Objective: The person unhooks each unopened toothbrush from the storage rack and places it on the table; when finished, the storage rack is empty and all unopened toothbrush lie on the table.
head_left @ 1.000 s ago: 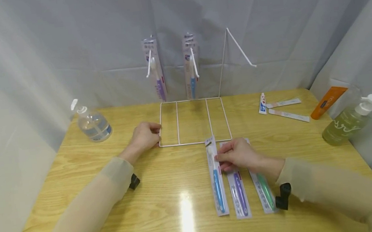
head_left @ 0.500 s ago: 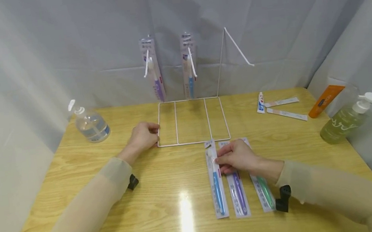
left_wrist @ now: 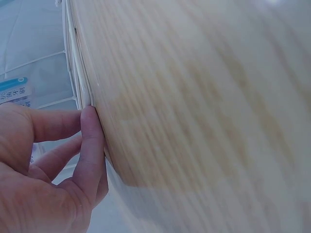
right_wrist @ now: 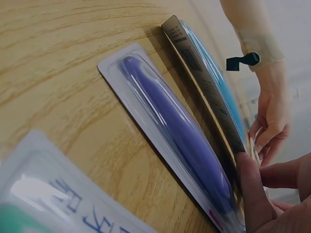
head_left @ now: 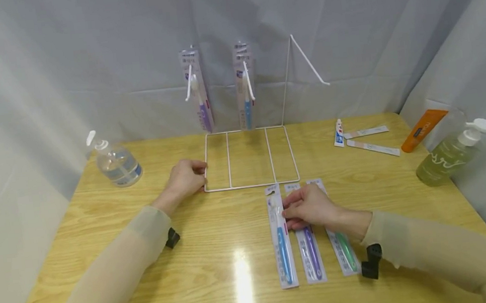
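The left hand [head_left: 186, 178] pinches the near side wire of the white rack [head_left: 251, 186], thumb against fingers. The right hand [head_left: 314, 207] pinches the edge of a blue toothbrush pack [head_left: 284, 254], which lies just to that hand's left, tipped up on its side in the right wrist view. Whether its whole length is off the desk [head_left: 207, 275] I cannot tell.

The step in hand looks like picking up this pack while the left hand steadies the rack. The next move seems to call for a firm pinch and a straight lift, the left hand holding the wire down.

Under and beside the right hand, a purple toothbrush pack [head_left: 312, 258] and a green toothbrush pack [head_left: 345, 252] lie near enough to be brushed by its fingers. The blue pack's top end comes right up to the rack's front wire and could catch there. Between the two hands, the near part of the desk gives open room for swinging the pack. Beyond the hands, two hooks carry packs and the right hook [head_left: 309, 59] is bare; the curtain [head_left: 343, 5] close behind limits reach.
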`<action>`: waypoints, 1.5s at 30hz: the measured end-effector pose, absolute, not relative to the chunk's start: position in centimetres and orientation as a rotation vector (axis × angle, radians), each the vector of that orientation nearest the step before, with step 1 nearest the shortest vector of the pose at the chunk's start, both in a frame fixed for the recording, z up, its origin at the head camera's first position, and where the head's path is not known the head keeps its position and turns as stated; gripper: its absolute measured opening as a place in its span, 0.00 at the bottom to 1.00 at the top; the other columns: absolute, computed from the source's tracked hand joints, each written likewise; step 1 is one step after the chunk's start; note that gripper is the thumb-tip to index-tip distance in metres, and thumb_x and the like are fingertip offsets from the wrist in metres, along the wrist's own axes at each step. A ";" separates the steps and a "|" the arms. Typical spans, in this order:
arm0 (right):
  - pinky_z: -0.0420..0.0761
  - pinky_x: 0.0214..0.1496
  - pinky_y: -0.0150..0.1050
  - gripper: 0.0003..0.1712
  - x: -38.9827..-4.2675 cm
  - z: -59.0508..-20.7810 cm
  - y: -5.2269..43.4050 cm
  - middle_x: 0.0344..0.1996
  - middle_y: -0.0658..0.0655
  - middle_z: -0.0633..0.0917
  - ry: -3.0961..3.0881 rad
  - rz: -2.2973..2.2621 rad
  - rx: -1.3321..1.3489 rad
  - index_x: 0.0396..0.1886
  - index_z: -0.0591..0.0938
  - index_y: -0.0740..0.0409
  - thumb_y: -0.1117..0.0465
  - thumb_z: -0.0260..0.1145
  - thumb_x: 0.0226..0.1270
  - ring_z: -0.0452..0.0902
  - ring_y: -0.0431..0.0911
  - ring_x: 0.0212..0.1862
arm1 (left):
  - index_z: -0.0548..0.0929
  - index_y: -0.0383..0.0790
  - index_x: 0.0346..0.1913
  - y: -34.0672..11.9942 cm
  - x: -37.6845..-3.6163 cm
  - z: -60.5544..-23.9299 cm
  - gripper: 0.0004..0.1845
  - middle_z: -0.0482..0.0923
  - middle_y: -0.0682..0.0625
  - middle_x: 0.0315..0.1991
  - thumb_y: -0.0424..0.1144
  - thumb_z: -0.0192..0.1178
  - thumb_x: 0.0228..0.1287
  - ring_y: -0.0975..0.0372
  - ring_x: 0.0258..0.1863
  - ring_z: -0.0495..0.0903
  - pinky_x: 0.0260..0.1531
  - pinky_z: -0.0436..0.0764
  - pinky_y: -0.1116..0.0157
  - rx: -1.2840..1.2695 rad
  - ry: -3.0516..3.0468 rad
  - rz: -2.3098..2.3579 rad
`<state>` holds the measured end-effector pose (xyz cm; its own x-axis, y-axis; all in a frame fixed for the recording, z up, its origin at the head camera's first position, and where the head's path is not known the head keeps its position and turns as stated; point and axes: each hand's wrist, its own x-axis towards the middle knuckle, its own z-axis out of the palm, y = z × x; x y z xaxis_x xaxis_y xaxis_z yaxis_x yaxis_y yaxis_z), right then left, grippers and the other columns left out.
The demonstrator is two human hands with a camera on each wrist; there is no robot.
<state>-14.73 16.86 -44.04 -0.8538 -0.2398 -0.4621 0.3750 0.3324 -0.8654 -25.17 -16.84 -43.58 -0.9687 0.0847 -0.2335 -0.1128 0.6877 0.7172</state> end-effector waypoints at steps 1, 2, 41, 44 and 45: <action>0.95 0.32 0.33 0.23 -14.7 -44.0 16.9 0.38 0.64 0.95 2.084 -1.553 0.109 0.64 0.83 0.76 0.73 0.73 0.72 0.91 0.40 0.27 | 0.82 0.33 0.75 -16.8 -25.2 -43.6 0.33 0.86 0.35 0.64 0.24 0.60 0.65 0.56 0.47 0.88 0.35 0.93 0.74 -0.019 2.652 1.150; 0.95 0.33 0.32 0.23 -14.6 -44.1 16.9 0.38 0.64 0.95 2.083 -1.551 0.115 0.64 0.84 0.75 0.73 0.73 0.72 0.91 0.40 0.27 | 0.82 0.33 0.75 -16.8 -25.2 -43.5 0.33 0.86 0.35 0.64 0.24 0.60 0.64 0.55 0.47 0.88 0.35 0.93 0.74 -0.018 2.653 1.150; 0.95 0.39 0.30 0.26 -27.3 -43.7 21.6 0.46 0.58 0.90 2.475 -1.497 0.098 0.66 0.84 0.71 0.69 0.78 0.70 0.86 0.35 0.34 | 0.85 0.33 0.71 -12.5 -25.7 -38.8 0.23 0.87 0.33 0.66 0.31 0.66 0.77 0.42 0.59 0.91 0.49 0.96 0.67 0.206 2.610 1.647; 0.94 0.38 0.29 0.27 -27.8 -44.0 21.4 0.46 0.60 0.90 2.506 -1.457 0.090 0.64 0.85 0.71 0.71 0.79 0.66 0.85 0.37 0.33 | 0.85 0.32 0.69 -10.6 -26.1 -37.4 0.22 0.88 0.34 0.65 0.31 0.68 0.76 0.43 0.60 0.91 0.56 0.96 0.62 0.267 2.643 1.795; 0.94 0.37 0.29 0.26 -27.9 -44.0 21.3 0.46 0.61 0.90 2.519 -1.443 0.086 0.63 0.86 0.70 0.71 0.80 0.65 0.85 0.37 0.33 | 0.85 0.32 0.69 -10.0 -26.2 -36.9 0.22 0.88 0.34 0.65 0.30 0.68 0.76 0.43 0.61 0.91 0.59 0.96 0.59 0.286 2.645 1.860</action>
<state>-27.88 21.29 -44.03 -0.9702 -0.0663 -0.2331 0.1675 0.5116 -0.8428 -26.24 -10.02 -36.93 -0.9791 0.0838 0.1852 0.2026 0.3297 0.9221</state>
